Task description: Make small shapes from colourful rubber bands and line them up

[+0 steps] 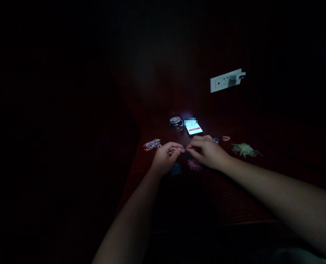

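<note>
Both hands (185, 154) pinch a small band (184, 150) stretched left-right between them.

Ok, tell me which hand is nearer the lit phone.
Right. The right hand sits just below the phone, almost touching it; the left hand is farther off, down and to its left.

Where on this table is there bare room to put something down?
Bare wood shows between the phone and the yellow bands, and nearer than both hands. It is crowded around the left hand and right hand, among band piles.
</note>
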